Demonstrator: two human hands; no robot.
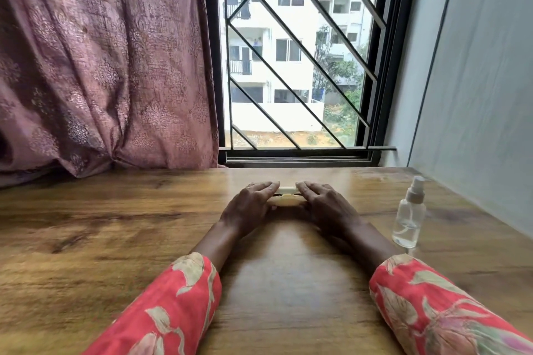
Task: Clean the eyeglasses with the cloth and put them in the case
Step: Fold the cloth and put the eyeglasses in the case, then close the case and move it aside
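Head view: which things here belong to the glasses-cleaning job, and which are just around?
Job:
cream case, held at its ends by left hand and right hand
spray bottle, probably

Around:
curtain
window grille
table

Glasses, cloth: not visible.

Glossy wood-grain table (121, 228), clear plastic spray bottle (409, 217), patterned cloth curtain (101, 66)

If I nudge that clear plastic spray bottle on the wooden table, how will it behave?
The clear plastic spray bottle stands upright, tall and narrow, so a push near its cap would probably tip it. It looks only partly filled, so it is likely light and may slide on the smooth wooden table. Lying down, its round body would probably roll.
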